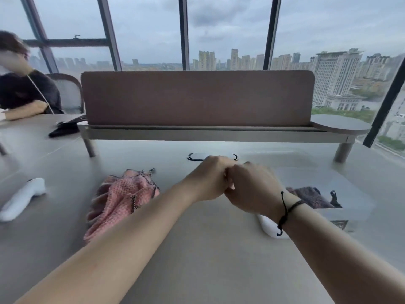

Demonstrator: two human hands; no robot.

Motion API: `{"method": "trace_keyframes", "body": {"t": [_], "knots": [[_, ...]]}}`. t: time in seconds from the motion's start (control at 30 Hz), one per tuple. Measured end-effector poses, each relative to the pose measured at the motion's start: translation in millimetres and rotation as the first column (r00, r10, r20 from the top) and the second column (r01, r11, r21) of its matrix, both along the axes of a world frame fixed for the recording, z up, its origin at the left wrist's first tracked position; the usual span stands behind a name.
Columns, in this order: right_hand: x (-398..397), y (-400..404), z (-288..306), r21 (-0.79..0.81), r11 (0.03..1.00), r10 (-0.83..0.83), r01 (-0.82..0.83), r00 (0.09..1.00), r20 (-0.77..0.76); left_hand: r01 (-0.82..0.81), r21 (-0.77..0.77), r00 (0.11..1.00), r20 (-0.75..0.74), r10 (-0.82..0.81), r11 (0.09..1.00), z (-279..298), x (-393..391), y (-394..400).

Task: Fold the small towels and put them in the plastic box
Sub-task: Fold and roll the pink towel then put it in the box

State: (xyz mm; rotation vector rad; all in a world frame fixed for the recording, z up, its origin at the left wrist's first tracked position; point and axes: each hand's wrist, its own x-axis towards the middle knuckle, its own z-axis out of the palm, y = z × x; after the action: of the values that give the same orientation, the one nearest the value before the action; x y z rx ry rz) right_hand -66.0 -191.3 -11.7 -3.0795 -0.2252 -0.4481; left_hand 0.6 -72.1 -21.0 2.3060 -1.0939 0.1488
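A crumpled pink waffle towel [119, 199] with a dark checked edge lies on the grey table [197, 260], left of my arms. A clear plastic box [341, 194] stands at the right, with a dark folded towel [311, 197] inside it. My left hand [208, 178] and my right hand [252, 187] are both closed into fists and pressed knuckle to knuckle above the middle of the table. Neither hand holds anything that I can see. A black cord bracelet circles my right wrist.
One white handheld device [22, 199] lies at the left and another white object [271, 227] peeks out under my right wrist. A brown divider panel [197, 97] on a raised shelf crosses the back. A seated person [24, 91] leans on the neighbouring table at far left.
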Motion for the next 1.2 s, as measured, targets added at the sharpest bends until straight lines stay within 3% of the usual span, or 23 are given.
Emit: {"method": "trace_keyframes", "body": {"t": [0.1,0.2,0.3,0.47,0.67,0.77,0.93,1.2], "knots": [[7.9,46.5,-22.7,0.108,0.992,0.071,-0.071,0.997,0.002,-0.12,-0.167,0.992,-0.069,0.11,0.979,-30.6,-6.3,56.1],[20.8,85.6,-58.6,0.247,0.96,0.143,-0.133,0.989,-0.024,-0.313,-0.183,0.948,-0.115,0.296,0.932,-60.5,-12.2,106.2],[30.0,118.0,-94.5,0.334,0.936,0.149,-0.111,0.985,-0.089,-0.462,-0.179,0.886,-0.047,0.462,0.868,-92.7,-15.7,151.7],[43.2,155.2,-121.5,0.351,0.928,0.182,-0.129,0.976,-0.122,-0.537,-0.281,0.831,-0.01,0.557,0.796,-106.4,-19.2,185.1],[48.9,166.7,-124.1,0.273,0.946,0.21,-0.173,0.972,-0.11,-0.632,-0.075,0.772,-0.155,0.617,0.772,-110.6,-18.1,183.4],[46.1,165.5,-122.2,0.284,0.944,0.188,-0.167,0.981,-0.049,-0.614,-0.091,0.785,-0.172,0.595,0.784,-110.8,-16.5,184.0],[35.9,157.2,-118.8,0.268,0.94,0.207,-0.209,0.978,0.036,-0.57,-0.071,0.821,-0.011,0.571,0.818,-112.5,-21.1,179.9],[13.3,100.6,-117.8,0.5,0.861,0.09,-0.093,0.995,0.03,-0.558,0.049,0.826,0.125,0.549,0.828,-111.4,-26.3,183.6]]}}
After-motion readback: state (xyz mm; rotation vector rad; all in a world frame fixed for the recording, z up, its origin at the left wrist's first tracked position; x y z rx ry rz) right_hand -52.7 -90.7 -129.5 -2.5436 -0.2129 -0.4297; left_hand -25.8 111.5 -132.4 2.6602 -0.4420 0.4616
